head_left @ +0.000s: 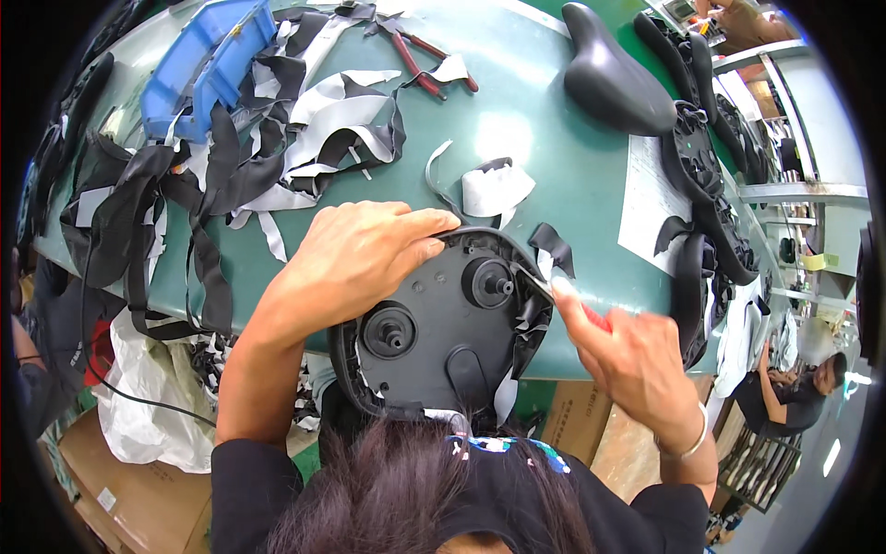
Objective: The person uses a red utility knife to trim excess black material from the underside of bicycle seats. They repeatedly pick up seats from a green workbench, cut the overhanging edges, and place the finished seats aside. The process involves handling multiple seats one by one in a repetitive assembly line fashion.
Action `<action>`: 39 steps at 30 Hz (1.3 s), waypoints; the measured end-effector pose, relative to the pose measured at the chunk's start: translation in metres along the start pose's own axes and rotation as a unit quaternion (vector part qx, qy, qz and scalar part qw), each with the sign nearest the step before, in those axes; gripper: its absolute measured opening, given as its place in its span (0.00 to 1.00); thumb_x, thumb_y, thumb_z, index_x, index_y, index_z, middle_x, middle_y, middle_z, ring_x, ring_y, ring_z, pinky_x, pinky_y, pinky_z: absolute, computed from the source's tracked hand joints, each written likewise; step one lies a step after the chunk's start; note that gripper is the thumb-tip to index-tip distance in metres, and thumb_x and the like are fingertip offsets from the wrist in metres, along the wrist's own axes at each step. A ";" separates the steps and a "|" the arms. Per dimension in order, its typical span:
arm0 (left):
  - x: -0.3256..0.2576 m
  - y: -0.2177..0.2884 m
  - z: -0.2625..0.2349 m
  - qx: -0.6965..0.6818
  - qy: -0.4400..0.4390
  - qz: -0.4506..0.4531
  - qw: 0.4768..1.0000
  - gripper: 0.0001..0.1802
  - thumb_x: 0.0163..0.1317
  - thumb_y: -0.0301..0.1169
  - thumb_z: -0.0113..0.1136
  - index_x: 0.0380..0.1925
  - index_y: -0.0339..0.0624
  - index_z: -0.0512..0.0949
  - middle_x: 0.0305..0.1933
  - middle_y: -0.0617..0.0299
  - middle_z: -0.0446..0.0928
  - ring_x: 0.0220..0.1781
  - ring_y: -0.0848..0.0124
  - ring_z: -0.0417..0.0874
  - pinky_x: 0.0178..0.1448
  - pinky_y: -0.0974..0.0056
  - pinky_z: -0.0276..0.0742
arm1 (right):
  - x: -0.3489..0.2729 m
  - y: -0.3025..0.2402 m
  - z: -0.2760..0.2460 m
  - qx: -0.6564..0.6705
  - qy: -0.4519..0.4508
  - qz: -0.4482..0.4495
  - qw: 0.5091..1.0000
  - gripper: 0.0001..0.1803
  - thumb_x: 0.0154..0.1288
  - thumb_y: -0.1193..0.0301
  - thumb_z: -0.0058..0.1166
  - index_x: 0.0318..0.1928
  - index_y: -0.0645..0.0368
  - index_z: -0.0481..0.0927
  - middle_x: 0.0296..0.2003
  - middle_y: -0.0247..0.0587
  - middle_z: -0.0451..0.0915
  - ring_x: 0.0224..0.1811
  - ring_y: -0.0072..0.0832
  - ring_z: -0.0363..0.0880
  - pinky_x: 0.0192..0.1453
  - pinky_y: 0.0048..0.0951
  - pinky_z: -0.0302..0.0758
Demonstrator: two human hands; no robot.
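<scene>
An upturned black bicycle saddle (441,314) leans over the near table edge, its underside with two round spring mounts facing up. My left hand (374,254) pinches its far rim between thumb and fingers. In my right hand (637,360), closed and slightly blurred, is a red-handled tool (595,319); its tip meets the saddle's right rim and the tool's kind is hard to make out. Loose trim hangs along that rim. Beyond it lie a black offcut (552,247) and a curled white-and-black scrap (496,190).
Black and white strips (341,120) heap at the left beside a blue bin (203,69). Red-handled pliers (420,65) lie at the back. A finished saddle (614,78) stands at back right, near a paper sheet (646,208) and more saddles (706,198). A co-worker (794,397) sits far right.
</scene>
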State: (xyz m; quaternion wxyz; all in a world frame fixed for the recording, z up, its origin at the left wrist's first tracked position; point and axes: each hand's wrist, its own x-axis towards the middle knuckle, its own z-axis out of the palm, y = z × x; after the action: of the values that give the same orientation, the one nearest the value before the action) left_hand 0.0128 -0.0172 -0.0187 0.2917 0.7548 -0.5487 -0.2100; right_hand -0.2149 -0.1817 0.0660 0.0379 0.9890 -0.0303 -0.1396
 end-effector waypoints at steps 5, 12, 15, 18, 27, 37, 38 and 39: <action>-0.005 0.006 -0.001 0.014 0.006 0.004 1.000 0.14 0.61 0.33 0.55 0.46 0.44 0.80 0.37 0.55 0.81 0.39 0.57 0.81 0.43 0.58 0.75 | -0.035 -0.024 -0.010 0.029 -0.089 0.085 0.992 0.33 0.57 0.70 0.59 0.65 0.49 0.67 0.16 0.38 0.66 0.15 0.35 0.67 0.23 0.35 0.60; -0.018 0.009 0.001 0.030 0.056 -0.045 0.997 0.13 0.61 0.33 0.55 0.45 0.43 0.80 0.35 0.54 0.80 0.37 0.56 0.81 0.42 0.57 0.74 | 0.024 -0.027 0.028 0.325 0.253 0.087 0.907 0.37 0.52 0.79 0.62 0.65 0.62 0.64 0.47 0.52 0.78 0.36 0.39 0.79 0.40 0.32 0.76; -0.024 0.014 -0.005 0.029 0.083 -0.053 0.995 0.13 0.61 0.33 0.55 0.44 0.42 0.80 0.34 0.53 0.80 0.37 0.56 0.81 0.42 0.57 0.74 | 0.060 -0.030 0.036 0.228 0.252 0.028 0.940 0.35 0.51 0.79 0.62 0.62 0.64 0.66 0.35 0.41 0.79 0.24 0.30 0.74 0.30 0.27 0.72; -0.034 0.004 -0.006 -0.009 0.139 -0.065 0.988 0.13 0.61 0.32 0.55 0.44 0.41 0.79 0.33 0.52 0.79 0.36 0.56 0.81 0.41 0.57 0.74 | 0.077 -0.021 0.031 0.476 0.201 0.126 0.847 0.29 0.52 0.81 0.57 0.58 0.65 0.69 0.31 0.33 0.76 0.25 0.20 0.71 0.30 0.21 0.69; 0.009 0.036 -0.009 0.088 0.171 0.018 0.981 0.16 0.56 0.42 0.62 0.34 0.39 0.79 0.34 0.55 0.72 0.38 0.57 0.75 0.43 0.56 0.70 | 0.106 -0.007 0.029 0.739 0.246 0.152 0.608 0.24 0.55 0.81 0.57 0.54 0.64 0.71 0.31 0.32 0.76 0.25 0.13 0.70 0.28 0.14 0.67; 0.032 0.023 0.020 -0.096 0.066 0.047 0.992 0.12 0.52 0.37 0.60 0.21 0.39 0.74 0.30 0.60 0.67 0.39 0.63 0.68 0.46 0.60 0.60 | 0.024 0.035 0.028 0.346 0.270 0.046 0.898 0.29 0.58 0.75 0.60 0.62 0.53 0.71 0.31 0.39 0.83 0.23 0.24 0.77 0.31 0.22 0.73; 0.032 0.026 0.017 -0.110 0.050 0.036 0.992 0.11 0.49 0.33 0.58 0.17 0.39 0.72 0.29 0.61 0.65 0.39 0.65 0.66 0.47 0.61 0.58 | 0.022 0.036 0.025 0.316 0.254 0.022 0.914 0.29 0.57 0.75 0.60 0.62 0.52 0.72 0.30 0.38 0.83 0.22 0.26 0.76 0.30 0.23 0.73; 0.032 0.028 0.016 -0.106 0.041 0.033 0.993 0.10 0.49 0.33 0.58 0.17 0.39 0.72 0.29 0.61 0.65 0.39 0.65 0.66 0.47 0.61 0.58 | 0.021 0.038 0.022 0.286 0.239 -0.003 0.928 0.29 0.57 0.74 0.60 0.61 0.51 0.72 0.28 0.37 0.82 0.20 0.27 0.76 0.28 0.24 0.72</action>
State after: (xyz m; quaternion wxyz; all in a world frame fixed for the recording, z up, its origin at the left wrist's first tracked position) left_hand -0.0071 -0.0568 -0.0114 0.3992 0.7091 -0.5352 -0.2265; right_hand -0.2025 -0.2221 0.0420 -0.2412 0.9619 -0.0565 0.1157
